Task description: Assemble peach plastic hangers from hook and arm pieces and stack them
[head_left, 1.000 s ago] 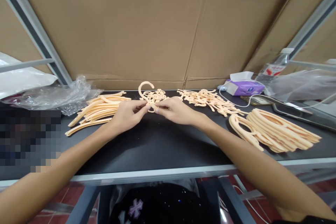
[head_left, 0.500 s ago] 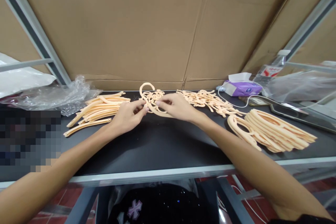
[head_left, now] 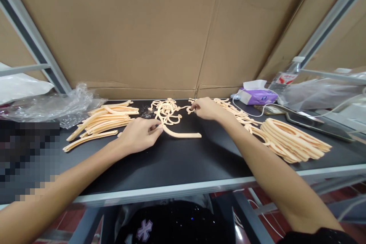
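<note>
My left hand (head_left: 141, 134) pinches a peach plastic hanger piece (head_left: 183, 135) near its joint. A curved hook rises from that joint, and one arm sweeps right over the black table. My right hand (head_left: 207, 108) is closed at the fingertips on a small curved peach part (head_left: 189, 110) beside the right-hand pile of small parts (head_left: 233, 109). Behind the held hanger lies a cluster of loose hooks (head_left: 170, 103). To the left of my left hand is a stack of straight hanger arms (head_left: 107, 120).
Nested hangers (head_left: 297, 141) lie at the right. Beyond them are a purple tissue pack (head_left: 257, 96), a bottle (head_left: 288, 74), a white cable and a phone-like flat device (head_left: 320, 126). Crumpled clear plastic (head_left: 71, 103) lies at the left. Cardboard (head_left: 128, 30) stands behind the table.
My right hand has left the hanger and moved right to the small parts. My left hand keeps hold of the hanger, which sits slightly nearer me. The view has shifted a little.
</note>
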Motion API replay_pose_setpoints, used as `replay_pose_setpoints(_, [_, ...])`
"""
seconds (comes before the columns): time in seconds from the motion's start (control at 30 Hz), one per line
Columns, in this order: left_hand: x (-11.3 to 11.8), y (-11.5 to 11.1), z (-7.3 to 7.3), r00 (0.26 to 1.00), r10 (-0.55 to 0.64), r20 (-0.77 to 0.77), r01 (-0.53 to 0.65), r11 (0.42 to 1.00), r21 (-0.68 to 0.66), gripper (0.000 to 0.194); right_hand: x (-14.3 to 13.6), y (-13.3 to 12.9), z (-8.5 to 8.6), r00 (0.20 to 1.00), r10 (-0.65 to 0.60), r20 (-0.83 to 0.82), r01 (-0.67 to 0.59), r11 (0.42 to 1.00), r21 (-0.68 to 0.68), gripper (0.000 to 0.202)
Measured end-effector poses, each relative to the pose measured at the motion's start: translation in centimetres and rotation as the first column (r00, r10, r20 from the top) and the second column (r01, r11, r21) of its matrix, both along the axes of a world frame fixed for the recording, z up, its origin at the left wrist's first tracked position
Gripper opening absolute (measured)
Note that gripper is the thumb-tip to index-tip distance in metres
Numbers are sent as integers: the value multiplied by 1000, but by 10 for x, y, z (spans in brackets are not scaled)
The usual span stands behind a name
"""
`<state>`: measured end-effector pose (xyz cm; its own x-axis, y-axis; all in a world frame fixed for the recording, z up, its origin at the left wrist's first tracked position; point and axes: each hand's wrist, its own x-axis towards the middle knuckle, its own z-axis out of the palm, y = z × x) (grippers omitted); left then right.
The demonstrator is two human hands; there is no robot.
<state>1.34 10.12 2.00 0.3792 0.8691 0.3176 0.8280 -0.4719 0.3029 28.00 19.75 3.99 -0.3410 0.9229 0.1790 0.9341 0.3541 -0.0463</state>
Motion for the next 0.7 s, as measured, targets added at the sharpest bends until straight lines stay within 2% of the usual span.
replay_pose_setpoints(0.17, [0,-1,2,998,32,-45,-30,999,41,30,-11,4,-12,988,153,7,-153,988,-6,36])
replay_pose_setpoints(0.53, [-3,2,-1,999,31,-32,-29,998,60,29,-28,2,-26,950,313,-10,-309,941,140,34])
replay_pose_setpoints(0.7, [-4,3,-2,999,32,6,-32,999,41,30,-31,-2,-27,933,359,-11,-354,925,137,28])
